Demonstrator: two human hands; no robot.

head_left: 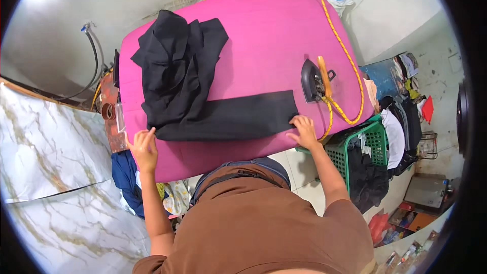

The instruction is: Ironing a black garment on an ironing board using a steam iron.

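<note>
A black cloth garment (236, 116) lies on a pink padded ironing surface (266, 45). Its lower part stretches flat to the right, while the rest is bunched at the left. At the lower left corner of the garment, my left hand (144, 146) touches the fabric with its fingertips. My right hand (304, 131) has its fingers on the garment's right end, near the pad's front edge. Whether either hand pinches the cloth is hard to tell. Beyond my right hand rests a clothes iron (314, 80) with an orange handle and a yellow rope-like cord.
A green plastic basket (342, 160) of dark clothes stands right of the pad, beside more piled clothes (409, 121). Blue cloth (127, 179) hangs below the pad's left side. A brown roll (108, 111) sits at the left edge. The yellow cord (344, 45) loops over the pad's right side.
</note>
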